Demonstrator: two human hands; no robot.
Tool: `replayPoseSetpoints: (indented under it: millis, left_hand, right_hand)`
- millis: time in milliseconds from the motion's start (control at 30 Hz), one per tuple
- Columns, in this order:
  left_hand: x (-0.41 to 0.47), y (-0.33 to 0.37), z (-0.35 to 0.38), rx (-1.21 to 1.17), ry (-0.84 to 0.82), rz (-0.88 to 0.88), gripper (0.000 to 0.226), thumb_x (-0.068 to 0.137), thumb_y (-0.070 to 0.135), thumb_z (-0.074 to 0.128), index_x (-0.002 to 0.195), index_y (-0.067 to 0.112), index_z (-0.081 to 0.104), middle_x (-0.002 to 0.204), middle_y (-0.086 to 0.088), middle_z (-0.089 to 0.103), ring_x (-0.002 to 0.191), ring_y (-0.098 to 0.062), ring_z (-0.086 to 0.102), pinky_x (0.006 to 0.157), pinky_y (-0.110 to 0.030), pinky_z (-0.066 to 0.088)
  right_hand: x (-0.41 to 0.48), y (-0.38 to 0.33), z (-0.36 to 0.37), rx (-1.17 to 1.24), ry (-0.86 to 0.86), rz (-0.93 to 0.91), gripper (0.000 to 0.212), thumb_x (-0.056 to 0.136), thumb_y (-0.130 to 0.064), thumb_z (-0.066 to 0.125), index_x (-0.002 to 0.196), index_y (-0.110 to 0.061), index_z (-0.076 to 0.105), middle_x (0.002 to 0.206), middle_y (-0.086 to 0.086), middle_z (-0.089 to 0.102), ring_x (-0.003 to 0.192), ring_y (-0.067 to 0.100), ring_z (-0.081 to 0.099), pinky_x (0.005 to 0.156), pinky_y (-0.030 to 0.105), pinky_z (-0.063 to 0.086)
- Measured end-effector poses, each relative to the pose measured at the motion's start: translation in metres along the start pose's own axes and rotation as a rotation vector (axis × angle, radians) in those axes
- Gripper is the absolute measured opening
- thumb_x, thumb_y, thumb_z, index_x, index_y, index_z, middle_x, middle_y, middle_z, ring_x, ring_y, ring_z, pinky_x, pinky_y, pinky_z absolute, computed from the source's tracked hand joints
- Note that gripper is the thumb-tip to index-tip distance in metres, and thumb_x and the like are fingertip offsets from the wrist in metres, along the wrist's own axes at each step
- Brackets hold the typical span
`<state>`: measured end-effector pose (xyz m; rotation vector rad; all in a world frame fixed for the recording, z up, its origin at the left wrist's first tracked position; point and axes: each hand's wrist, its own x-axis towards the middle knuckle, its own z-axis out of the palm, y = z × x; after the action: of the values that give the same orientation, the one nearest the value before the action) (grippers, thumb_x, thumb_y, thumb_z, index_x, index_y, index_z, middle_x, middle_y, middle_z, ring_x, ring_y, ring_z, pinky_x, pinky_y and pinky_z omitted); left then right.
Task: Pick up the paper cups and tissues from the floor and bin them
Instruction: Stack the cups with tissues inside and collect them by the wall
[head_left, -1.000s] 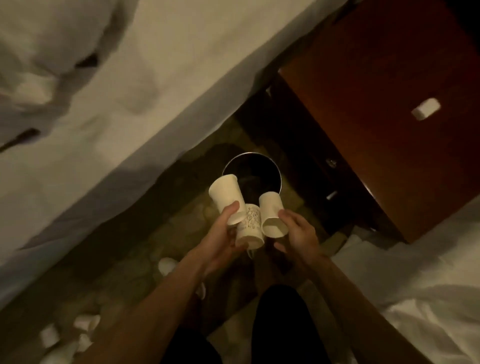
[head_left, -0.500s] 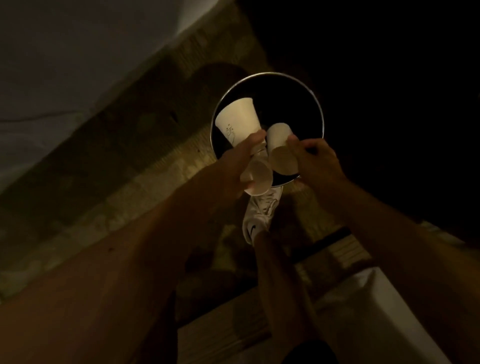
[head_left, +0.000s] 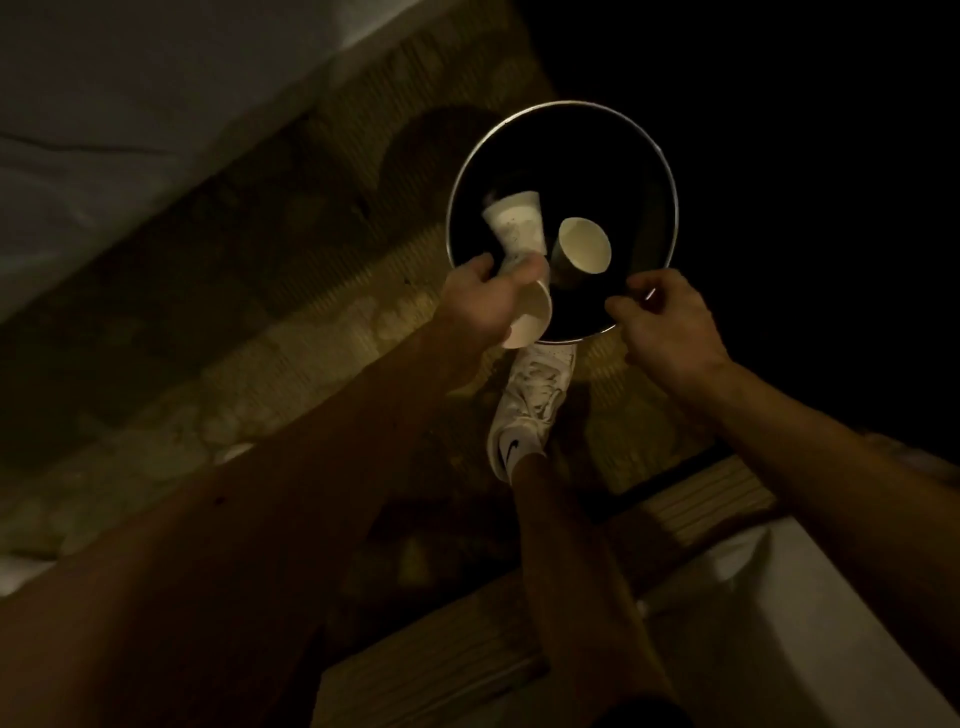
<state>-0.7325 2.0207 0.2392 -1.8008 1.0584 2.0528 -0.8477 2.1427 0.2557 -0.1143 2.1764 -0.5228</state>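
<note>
the bin (head_left: 671, 208) stands on the carpet (head_left: 249, 353). it is round and dark inside, with a bright metal rim. the left hand (head_left: 475, 304) is at the near left of that rim, its fingers curled round two cups. the printed cup (head_left: 515, 228) sticks out past the fingers and leans over the bin's mouth; it is blurred, so i cannot tell which end the hand holds. the second cup (head_left: 530, 322) sits on the thumb side of the same grip, its open mouth turned to the camera, right over the bin's near rim.

a third, loose cup (head_left: 584, 252) shows inside the ring of the rim, just right of the printed cup, mouth up. no hand touches it. whether it is in the air or lying in the bin i cannot tell.

the right hand (head_left: 670, 327) is over the near right of the rim. its fingers are loosely curled, thumb and forefinger a little apart, and it holds nothing.

a white shoe (head_left: 540, 384) is planted just this side of the bin, toe close to the rim, with a white sock (head_left: 511, 449) above it. a pale sheet (head_left: 104, 130) fills the upper left, and another sheet (head_left: 810, 597) lies at the lower right.
</note>
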Motion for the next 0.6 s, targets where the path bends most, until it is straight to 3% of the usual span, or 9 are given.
replayPoseSetpoints:
  millis: [100,167,200,267,367,467,600]
  left_hand:
    - [-0.019,-0.001,-0.018,-0.066,-0.094,0.08,0.067,0.096,0.039,0.062,0.153,0.025,0.031,0.139,0.003,0.051,0.123,-0.02,0.053,0.101,-0.046,0.051]
    - [-0.032,-0.004,-0.029,-0.124,-0.146,0.158,0.06,0.097,0.035,0.061,0.151,0.025,0.035,0.147,-0.002,0.048,0.126,-0.022,0.054,0.099,-0.047,0.052]
    - [-0.04,-0.006,-0.035,-0.119,-0.146,0.205,0.05,0.098,0.032,0.06,0.144,0.022,0.044,0.14,-0.004,0.054,0.121,-0.022,0.057,0.093,-0.044,0.056]
    - [-0.062,-0.009,-0.05,-0.017,-0.095,0.311,0.023,0.099,0.03,0.059,0.116,0.015,0.061,0.104,-0.005,0.066,0.093,-0.018,0.066,0.07,-0.03,0.06]
    - [-0.111,-0.018,-0.088,0.365,0.104,0.567,0.022,0.094,0.031,0.064,0.078,0.016,0.063,0.061,0.009,0.056,0.054,0.0,0.052,0.05,-0.014,0.041]
    - [-0.187,-0.041,-0.147,0.726,0.21,0.76,0.035,0.087,0.026,0.066,0.057,0.022,0.05,0.047,0.012,0.045,0.044,0.003,0.044,0.047,-0.018,0.034]
    - [-0.304,-0.109,-0.241,1.118,0.356,0.813,0.032,0.082,0.032,0.063,0.056,0.017,0.049,0.053,0.005,0.049,0.054,-0.008,0.048,0.056,-0.029,0.035]
  right_hand:
    - [-0.029,0.001,0.009,0.029,0.018,-0.044,0.033,0.097,-0.024,0.059,0.128,-0.018,0.05,0.084,-0.008,0.054,0.075,0.009,0.058,0.072,0.036,0.055]
    - [-0.051,-0.001,0.016,0.05,0.024,-0.091,0.026,0.097,-0.023,0.059,0.122,-0.02,0.051,0.083,-0.008,0.054,0.072,0.01,0.058,0.074,0.04,0.057]
    - [-0.063,-0.001,0.019,0.058,0.019,-0.118,0.019,0.097,-0.022,0.058,0.116,-0.021,0.053,0.083,-0.007,0.055,0.072,0.01,0.058,0.075,0.042,0.057]
    - [-0.09,-0.005,0.027,0.053,-0.007,-0.182,0.009,0.098,-0.022,0.057,0.106,-0.018,0.058,0.084,-0.004,0.059,0.072,0.012,0.059,0.073,0.041,0.056]
    - [-0.142,-0.012,0.046,-0.016,-0.07,-0.349,0.009,0.097,-0.026,0.058,0.099,-0.018,0.061,0.086,0.0,0.062,0.076,0.015,0.059,0.063,0.032,0.049]
    - [-0.208,-0.022,0.075,-0.121,-0.101,-0.554,0.007,0.091,-0.028,0.064,0.088,-0.024,0.059,0.078,-0.002,0.061,0.072,0.015,0.057,0.065,0.038,0.05]
    - [-0.314,-0.029,0.137,-0.278,-0.136,-0.883,0.014,0.082,-0.031,0.067,0.082,-0.024,0.055,0.074,-0.007,0.061,0.071,0.014,0.059,0.069,0.042,0.052]
